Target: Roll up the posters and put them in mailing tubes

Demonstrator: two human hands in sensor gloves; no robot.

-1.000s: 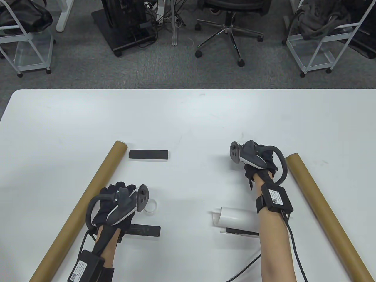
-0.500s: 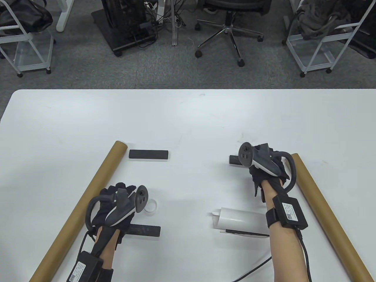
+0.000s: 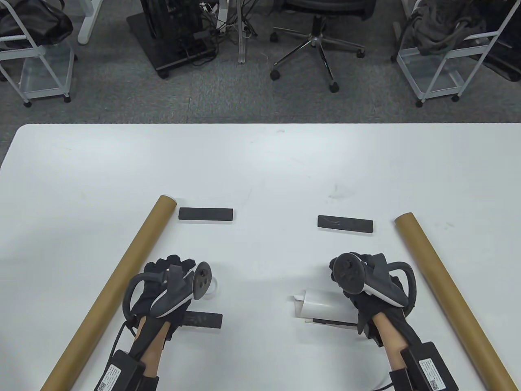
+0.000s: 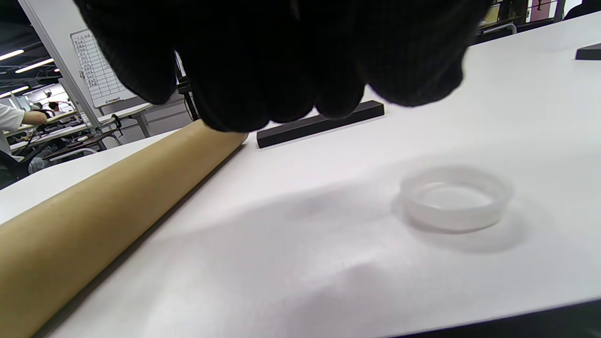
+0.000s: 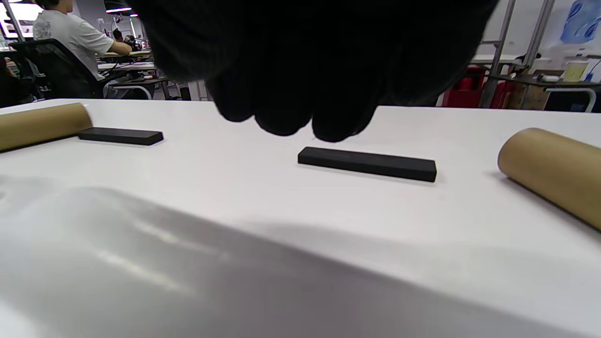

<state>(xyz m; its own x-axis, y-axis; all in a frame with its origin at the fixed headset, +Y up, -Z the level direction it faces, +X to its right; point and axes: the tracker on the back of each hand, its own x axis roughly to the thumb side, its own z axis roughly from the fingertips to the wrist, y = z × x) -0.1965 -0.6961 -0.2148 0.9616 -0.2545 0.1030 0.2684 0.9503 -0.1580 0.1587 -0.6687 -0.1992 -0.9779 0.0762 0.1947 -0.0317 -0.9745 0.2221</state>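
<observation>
A loosely rolled white poster lies at the near right of the white table, on a black bar. My right hand is over its right end; in the right wrist view its fingers hang empty above the glossy sheet. My left hand hangs empty beside the left brown mailing tube, which also shows in the left wrist view. A clear cap lies just right of that hand. The right mailing tube lies beyond my right hand.
Black weight bars lie on the table: one by the left tube's far end, one at the middle right, one under my left wrist. An office chair and wire carts stand beyond the table's far edge.
My right hand let go of the black bar at the middle right and drew back toward me over the rolled poster. My left hand shifted slightly.
</observation>
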